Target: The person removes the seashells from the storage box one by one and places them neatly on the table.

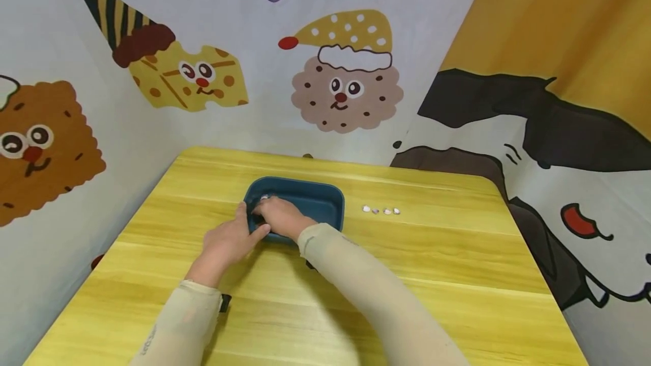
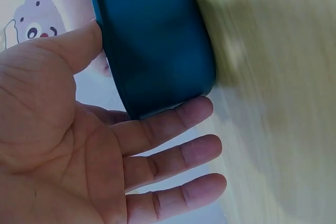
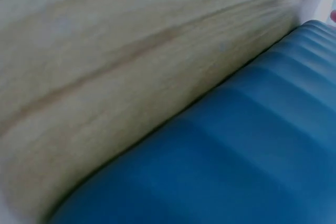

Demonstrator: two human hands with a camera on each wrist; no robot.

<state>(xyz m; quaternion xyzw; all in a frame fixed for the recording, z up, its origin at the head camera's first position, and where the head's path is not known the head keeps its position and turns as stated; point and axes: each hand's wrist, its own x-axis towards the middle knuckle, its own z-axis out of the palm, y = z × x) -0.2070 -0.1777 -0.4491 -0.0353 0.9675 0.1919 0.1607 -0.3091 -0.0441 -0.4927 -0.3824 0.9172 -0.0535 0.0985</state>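
A dark blue rectangular tray with raised walls stands on the table. My left hand is at its left end, thumb at the near rim and fingers along the end wall. The left wrist view shows straight, spread fingers, one touching the corner of the tray. My right hand reaches over the near rim into the left part of the tray, fingers bent downward. A small shiny piece shows just beyond these fingers. I cannot tell whether they hold anything.
Several small shiny whitish pieces lie in a short row on the yellow wood-grain table, right of the tray. Cloth printed with cartoon figures hangs behind the table and at its sides. A ribbed blue surface fills much of the right wrist view.
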